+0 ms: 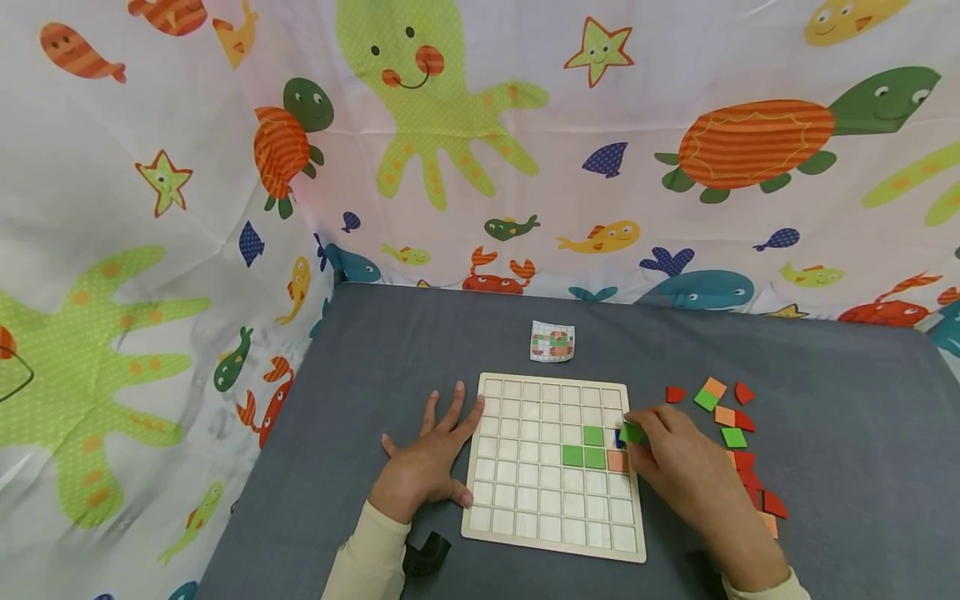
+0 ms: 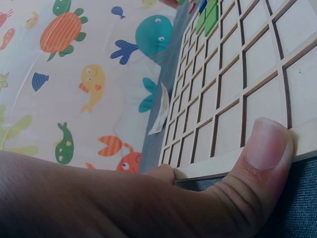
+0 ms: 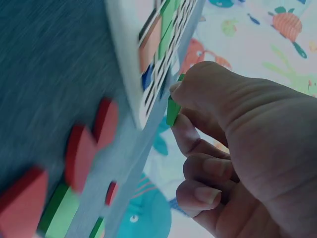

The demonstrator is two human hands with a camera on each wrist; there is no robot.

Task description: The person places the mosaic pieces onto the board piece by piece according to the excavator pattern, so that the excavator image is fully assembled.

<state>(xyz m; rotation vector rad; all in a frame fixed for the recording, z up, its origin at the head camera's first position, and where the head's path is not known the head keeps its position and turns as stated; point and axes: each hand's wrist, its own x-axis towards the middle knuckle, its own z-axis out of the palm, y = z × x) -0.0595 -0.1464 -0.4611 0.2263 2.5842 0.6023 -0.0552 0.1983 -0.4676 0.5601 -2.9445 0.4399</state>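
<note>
A pale wooden grid board (image 1: 517, 498) lies on the grey cloth, with green square tiles (image 1: 573, 456) and an orange tile (image 1: 617, 461) in its cells. My left hand (image 1: 429, 460) rests at the board's left edge, fingers spread, thumb touching the rim in the left wrist view. At the right edge, my right hand (image 1: 686, 467) pinches a green tile (image 3: 173, 110) between thumb and fingertips. The held tile is above a cell near a dark blue tile (image 1: 618, 439), which it partly covers in the head view.
Several loose red, orange and green tiles (image 1: 733, 437) lie right of the board, beside my right hand. Behind the board lies a small printed pattern card (image 1: 552, 342). A black object (image 1: 427, 554) sits by my left wrist. A sea-animal curtain (image 1: 465, 208) borders the table.
</note>
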